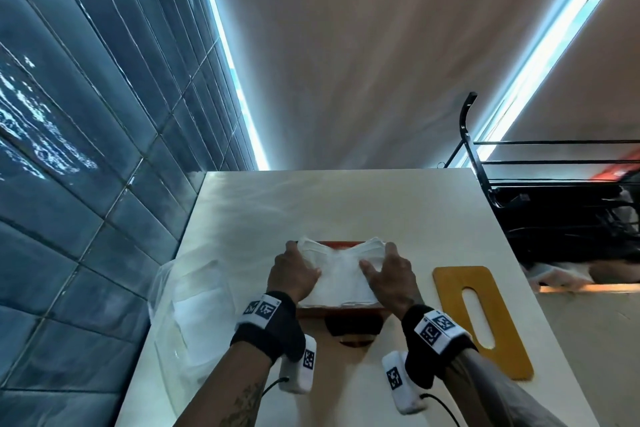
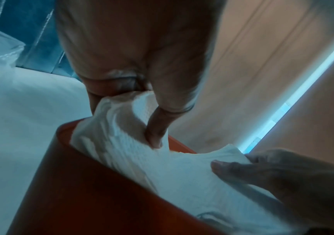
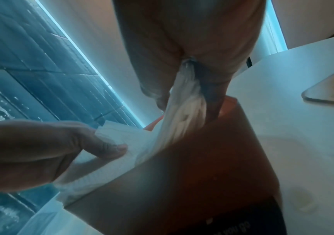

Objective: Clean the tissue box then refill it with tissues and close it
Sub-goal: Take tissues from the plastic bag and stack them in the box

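A stack of tissues (image 1: 337, 276) is gripped at both sides by the left hand (image 1: 292, 272) and right hand (image 1: 391, 276), over the open red box (image 1: 341, 312) near the table's (image 1: 398, 204) front edge. A slotted lid (image 1: 479, 319) lies rightward.

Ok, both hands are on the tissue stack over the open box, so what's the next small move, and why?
Probably press the far corners down. The tissue stack sits in the red box, but its far corners curl up above the rim where the left hand and right hand pinch them. The yellow slotted lid lies beside the box and likely won't seat until the stack lies flat.
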Available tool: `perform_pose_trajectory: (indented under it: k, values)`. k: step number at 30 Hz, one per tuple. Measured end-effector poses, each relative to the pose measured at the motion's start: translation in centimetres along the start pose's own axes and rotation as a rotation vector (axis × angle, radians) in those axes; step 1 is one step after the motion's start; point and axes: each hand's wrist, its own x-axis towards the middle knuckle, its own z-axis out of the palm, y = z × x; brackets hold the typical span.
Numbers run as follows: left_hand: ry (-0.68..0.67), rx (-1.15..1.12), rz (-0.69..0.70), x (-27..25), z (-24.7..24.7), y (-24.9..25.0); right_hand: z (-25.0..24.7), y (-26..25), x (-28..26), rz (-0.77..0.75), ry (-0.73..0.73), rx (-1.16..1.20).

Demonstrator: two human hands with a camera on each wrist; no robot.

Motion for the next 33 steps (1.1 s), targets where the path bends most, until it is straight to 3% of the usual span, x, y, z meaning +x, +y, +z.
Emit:
perform_pose_trajectory:
  k: [8,13,19,24,29,33]
  values:
    - [0.083,0.159,0.097,-1.0,0.4,0.4,-0.8,-1.5,0.0,-0.010,-0.065,-0.147]
    - [0.317,0.309,0.328,-2.2,0.5,-0.8,-2.5,-2.2,-1.1,-0.202,0.038,-0.349]
    - [0.052,0.406,0.248,-2.2,2.1,0.0,0.1,-2.5,-1.2,-0.134,-0.291,-0.503]
    - [-0.013,0.353,0.212,-1.2,3.4,-0.6,1.2,-1.7,-1.0,-0.116,-0.283,-0.530]
    - [0.019,0.339,0.163,-0.8,4.1,-0.3,1.2,-1.6,-0.2,-0.145,-0.237,-0.573]
    - [-0.018,0.187,0.123,-0.4,4.2,-0.3,1.5,-1.2,0.2,-0.131,-0.294,-0.554]
